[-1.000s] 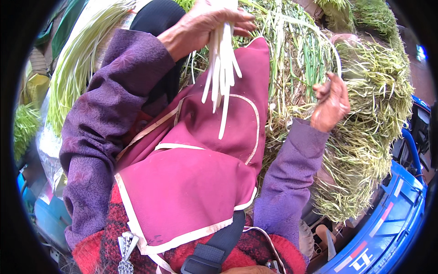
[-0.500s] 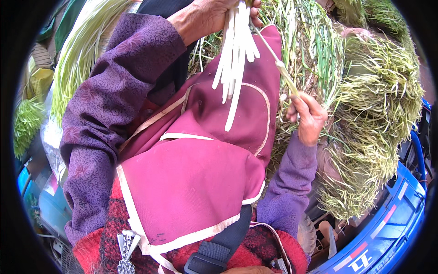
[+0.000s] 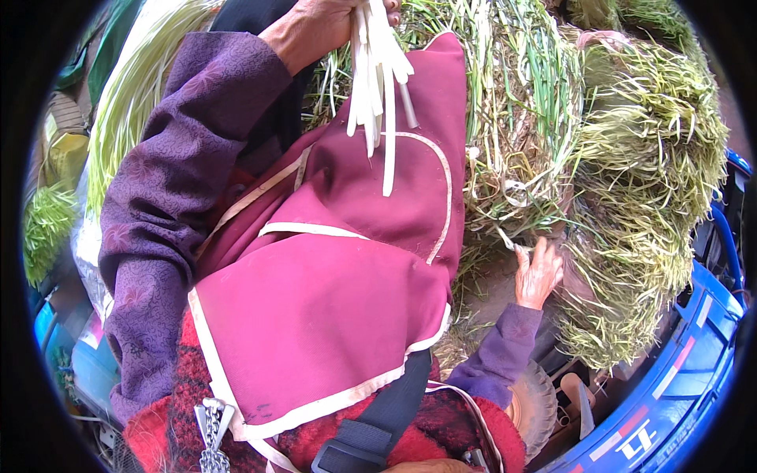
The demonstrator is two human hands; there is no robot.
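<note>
My left hand (image 3: pixel 319 24) is at the top, its fingers closed around a bunch of white vegetable stalks (image 3: pixel 369 87). Their cut-looking lower ends hang loose over the maroon apron (image 3: pixel 339 307) on my lap; the upper part of the bunch runs out of view. Lower right, my right hand (image 3: pixel 538 272) reaches down beside a heap of long green stalks (image 3: pixel 524 102). A short pale stalk end (image 3: pixel 505 239) sits at its thumb and runs in between thumb and fingers. How firmly it is gripped is hard to see.
Yellowish-green leafy trimmings (image 3: pixel 646 213) are piled on the right, above a curved blue vehicle panel (image 3: pixel 670 402) and a tyre (image 3: pixel 536 410). Long pale green stalks (image 3: pixel 138 102) lie upper left. A bright green tuft (image 3: pixel 49 225) shows at the left rim.
My right hand has moved down to the edge of the heap, away from the white bunch, from which it was drawing a thin pale strip. My left hand and the bunch have shifted left and up.
</note>
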